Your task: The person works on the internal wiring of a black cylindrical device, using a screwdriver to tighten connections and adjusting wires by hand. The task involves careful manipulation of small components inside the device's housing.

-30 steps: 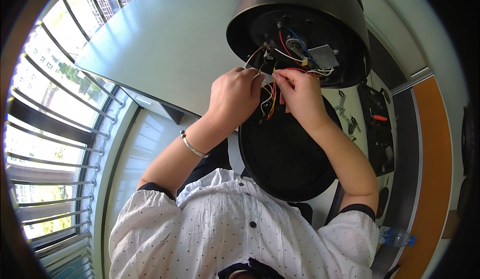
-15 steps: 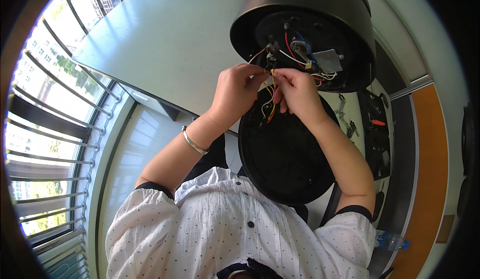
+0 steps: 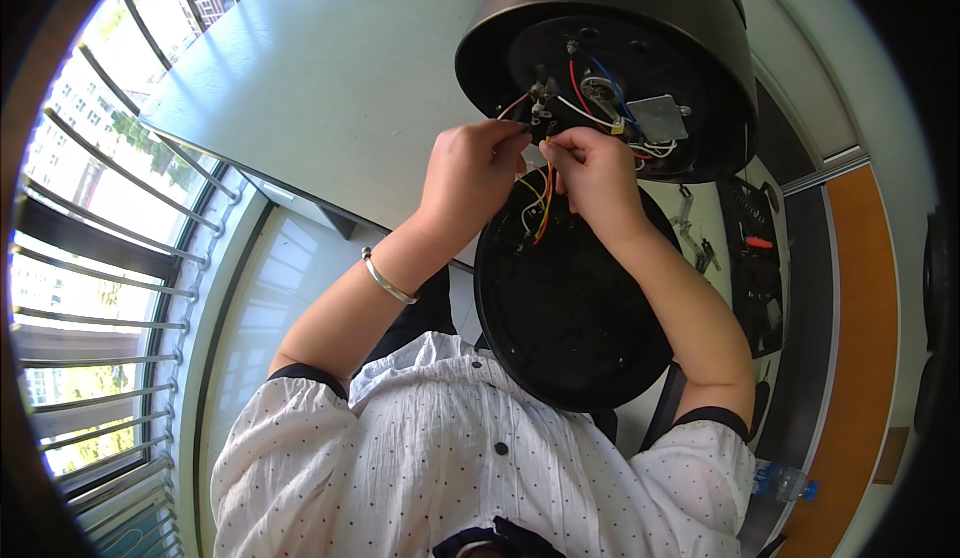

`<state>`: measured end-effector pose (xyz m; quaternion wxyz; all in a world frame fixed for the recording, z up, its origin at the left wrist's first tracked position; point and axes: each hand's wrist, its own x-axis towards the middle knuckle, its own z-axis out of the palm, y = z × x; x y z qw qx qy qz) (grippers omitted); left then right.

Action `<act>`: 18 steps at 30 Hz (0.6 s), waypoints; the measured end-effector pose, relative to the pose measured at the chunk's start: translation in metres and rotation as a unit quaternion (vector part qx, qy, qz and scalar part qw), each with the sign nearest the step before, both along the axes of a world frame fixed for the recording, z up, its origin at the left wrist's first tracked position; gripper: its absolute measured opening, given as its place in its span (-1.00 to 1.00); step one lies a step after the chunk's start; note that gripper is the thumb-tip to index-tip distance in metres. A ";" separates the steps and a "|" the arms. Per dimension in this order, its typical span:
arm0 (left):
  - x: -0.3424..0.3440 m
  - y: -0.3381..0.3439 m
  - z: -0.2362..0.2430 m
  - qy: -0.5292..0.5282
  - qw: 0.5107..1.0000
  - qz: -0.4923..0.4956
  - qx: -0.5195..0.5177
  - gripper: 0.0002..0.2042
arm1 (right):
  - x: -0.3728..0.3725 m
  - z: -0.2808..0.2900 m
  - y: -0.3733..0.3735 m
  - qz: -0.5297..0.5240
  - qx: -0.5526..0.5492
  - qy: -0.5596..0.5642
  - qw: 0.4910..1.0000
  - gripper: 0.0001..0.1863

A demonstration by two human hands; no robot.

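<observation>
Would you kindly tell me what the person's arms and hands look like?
The left hand and right hand wear no gloves. A silver-coloured bangle with a bead-like tip circles the left forearm; the right forearm shows no jewellery. The short, loose white sleeves have small dark dots and black cuffs.

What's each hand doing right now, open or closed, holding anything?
Left hand: closed in a pinch; what it holds can't be told.
Right hand: closed, pinching a yellow wire.
</observation>
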<state>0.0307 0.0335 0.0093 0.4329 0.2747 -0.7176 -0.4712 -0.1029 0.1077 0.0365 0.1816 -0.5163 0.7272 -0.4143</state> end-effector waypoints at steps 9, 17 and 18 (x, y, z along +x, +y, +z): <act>-0.017 0.003 0.006 -0.104 0.978 0.091 -0.157 -0.89 | -0.002 -0.010 -0.008 -0.030 -0.033 0.080 0.996 -0.89; -0.028 -0.001 0.001 -0.100 0.974 0.109 -0.174 -0.89 | -0.007 -0.017 -0.011 -0.041 -0.035 0.078 0.996 -0.86; -0.029 -0.002 0.000 -0.093 0.977 0.106 -0.162 -0.90 | -0.008 -0.021 -0.012 -0.038 -0.048 0.084 0.995 -0.85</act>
